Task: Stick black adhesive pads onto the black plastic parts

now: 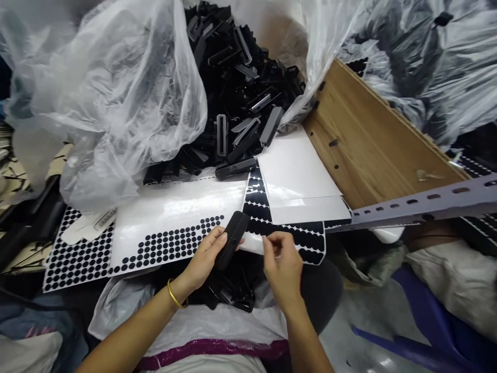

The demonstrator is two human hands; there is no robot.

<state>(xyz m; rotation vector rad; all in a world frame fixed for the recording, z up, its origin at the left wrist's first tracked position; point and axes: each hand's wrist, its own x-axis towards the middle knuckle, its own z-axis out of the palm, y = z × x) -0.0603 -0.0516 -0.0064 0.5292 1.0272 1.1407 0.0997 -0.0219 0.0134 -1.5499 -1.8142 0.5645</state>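
Note:
My left hand (204, 259) grips a long flat black plastic part (233, 237), held slanted above my lap. A gold bangle sits on that wrist. My right hand (282, 261) is just right of the part, fingers pinched together near its upper end; whatever is between the fingertips is too small to make out. Under both hands lie white sheets covered with black round stickers (171, 246), several rows peeled away. More black parts (229, 295) rest in a bag on my lap.
A big heap of black plastic parts (236, 88) spills from a clear plastic bag (116, 98) behind the sheets. A wooden board (368, 140) slants at right, with a grey perforated metal bar (427, 202) in front. More bags fill the far right.

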